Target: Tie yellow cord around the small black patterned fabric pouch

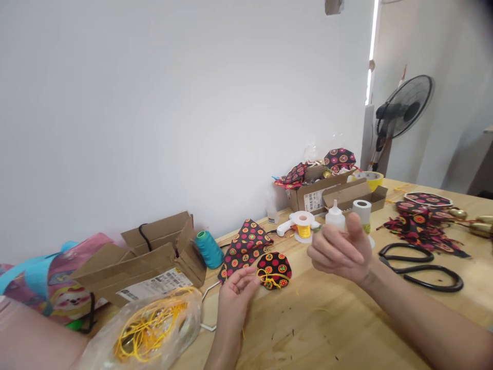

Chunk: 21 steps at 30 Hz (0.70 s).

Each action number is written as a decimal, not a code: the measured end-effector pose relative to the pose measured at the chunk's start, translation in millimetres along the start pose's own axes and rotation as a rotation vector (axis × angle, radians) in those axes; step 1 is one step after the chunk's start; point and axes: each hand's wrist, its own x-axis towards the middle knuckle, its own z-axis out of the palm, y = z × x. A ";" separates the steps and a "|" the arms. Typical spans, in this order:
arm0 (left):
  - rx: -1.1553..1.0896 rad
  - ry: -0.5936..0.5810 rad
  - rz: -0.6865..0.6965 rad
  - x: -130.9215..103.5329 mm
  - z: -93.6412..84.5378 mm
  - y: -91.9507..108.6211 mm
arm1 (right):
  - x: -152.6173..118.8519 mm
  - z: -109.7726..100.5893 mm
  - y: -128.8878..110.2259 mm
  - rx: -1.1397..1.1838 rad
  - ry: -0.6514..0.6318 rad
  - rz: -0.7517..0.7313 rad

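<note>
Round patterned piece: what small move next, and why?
Probably lower the right hand to steady the round patterned piece by its right edge: the left hand is at its left edge, beside the yellow cord, while the right hand is raised away from it.

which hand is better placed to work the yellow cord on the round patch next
Probably the left hand: its fingertips are beside the patch, at the yellow cord. The right hand is raised, farther off.
</note>
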 end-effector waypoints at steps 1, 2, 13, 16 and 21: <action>0.004 -0.002 0.003 -0.1 0.3 -0.3 | 1.5 0.7 3.5 -0.067 0.018 0.014; 0.013 -0.008 0.006 -0.3 0.4 -0.2 | 4.0 2.9 10.3 -0.172 0.058 0.032; 0.207 -0.087 0.098 -2.9 1.3 5.8 | 15.1 18.5 63.5 -1.153 0.063 -0.072; 0.240 -0.111 0.067 -2.1 0.3 4.2 | 15.2 14.3 60.2 -1.181 0.119 -0.088; 0.275 -0.104 0.050 -0.6 -2.5 1.8 | 15.6 11.6 59.5 -1.182 0.172 -0.096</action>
